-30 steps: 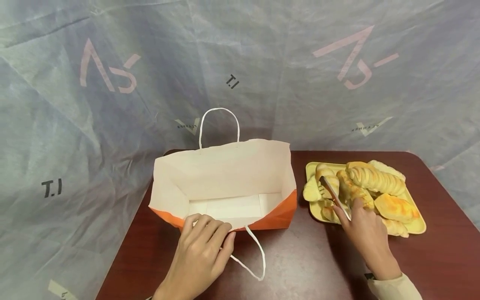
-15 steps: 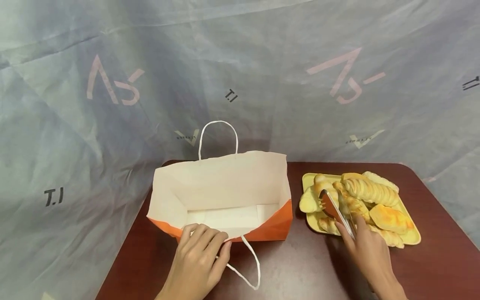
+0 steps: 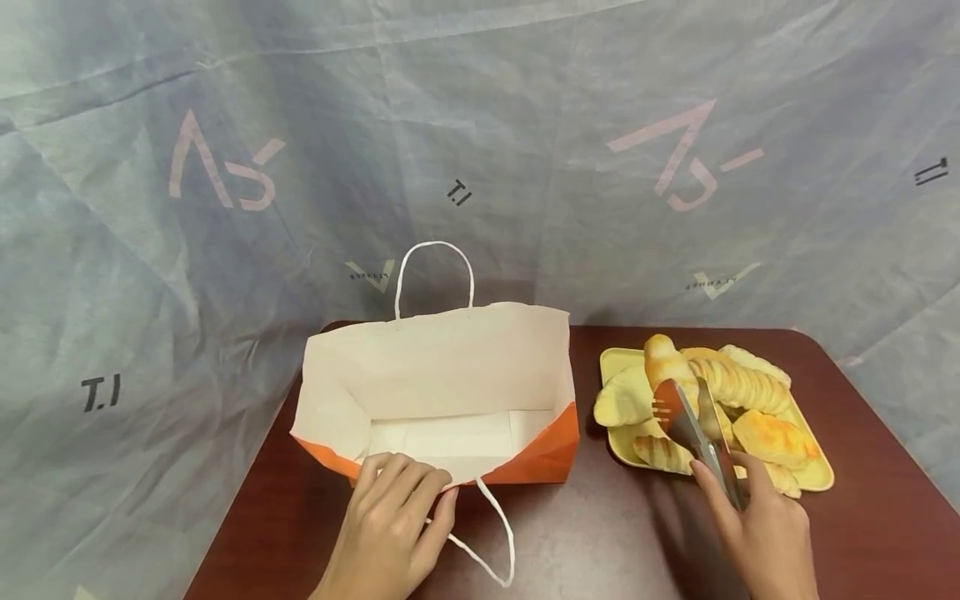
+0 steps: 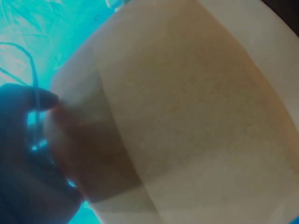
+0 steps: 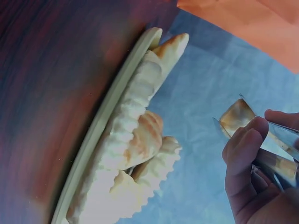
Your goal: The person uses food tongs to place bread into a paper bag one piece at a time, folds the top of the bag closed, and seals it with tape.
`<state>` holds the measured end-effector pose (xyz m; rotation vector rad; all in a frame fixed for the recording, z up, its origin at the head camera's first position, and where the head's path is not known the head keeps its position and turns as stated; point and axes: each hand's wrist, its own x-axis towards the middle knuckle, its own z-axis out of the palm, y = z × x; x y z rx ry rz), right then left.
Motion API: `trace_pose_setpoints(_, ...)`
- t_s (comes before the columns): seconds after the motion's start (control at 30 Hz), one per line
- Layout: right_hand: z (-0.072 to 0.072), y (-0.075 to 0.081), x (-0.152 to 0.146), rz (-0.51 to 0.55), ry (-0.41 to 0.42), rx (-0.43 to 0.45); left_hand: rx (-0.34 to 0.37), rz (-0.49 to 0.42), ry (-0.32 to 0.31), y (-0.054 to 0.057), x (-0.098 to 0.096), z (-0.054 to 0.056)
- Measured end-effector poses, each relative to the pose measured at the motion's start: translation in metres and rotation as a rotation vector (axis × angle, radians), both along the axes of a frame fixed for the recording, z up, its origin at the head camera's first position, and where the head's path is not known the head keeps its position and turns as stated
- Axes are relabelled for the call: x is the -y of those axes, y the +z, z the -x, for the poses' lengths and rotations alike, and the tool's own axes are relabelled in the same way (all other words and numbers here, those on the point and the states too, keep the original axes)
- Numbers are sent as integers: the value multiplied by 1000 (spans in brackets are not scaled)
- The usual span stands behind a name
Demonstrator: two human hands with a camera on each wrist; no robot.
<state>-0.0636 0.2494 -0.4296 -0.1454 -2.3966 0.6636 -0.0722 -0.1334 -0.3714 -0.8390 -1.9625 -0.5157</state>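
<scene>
With its fingers over the front rim, my left hand (image 3: 393,525) holds the edge of an orange paper bag (image 3: 543,454), whose white inside and mouth face up. Tongs (image 3: 699,433) with reddish-brown tips are gripped in my right hand (image 3: 772,533). Between their tips is a browned bread roll (image 3: 663,357), raised above a yellow tray (image 3: 822,477). In the right wrist view the roll's end (image 5: 237,115) shows in the tongs, apart from the heaped bread. The left wrist view shows the paper bag's wall (image 4: 187,107) and left fingers (image 4: 42,100) at its edge.
Several breads lie on the tray, among them a long ridged loaf (image 3: 742,383) and a pale roll (image 3: 624,397) overhanging its left edge. White cord handles (image 3: 495,575) hang at the bag's front and stand at its back. A grey cloth (image 3: 480,150) hangs behind the table.
The tongs have closed on the bread roll and lifted it off the tray, tilting it more upright. The left hand keeps its place on the bag's rim. The head view has tilted slightly.
</scene>
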Motion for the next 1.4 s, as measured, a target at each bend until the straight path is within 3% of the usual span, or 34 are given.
trace_pose_setpoints(0.27,-13,11,1,-8,1,-124,-16,1,-20,-2,0,-1)
trace_pose_setpoints(0.43,-19,21,6,35,-37,-110,-20,0,-22,-2,0,-2)
trace_pose_setpoints(0.63,-30,37,24,198,-68,-72,-24,-15,-18,-2,0,-5)
trace_pose_setpoints(0.9,-32,55,37,214,33,-130,-29,-33,-16,-3,1,-6)
trace_pose_setpoints(1.4,-24,63,49,211,234,-182,-9,-54,-26,-8,-1,-9)
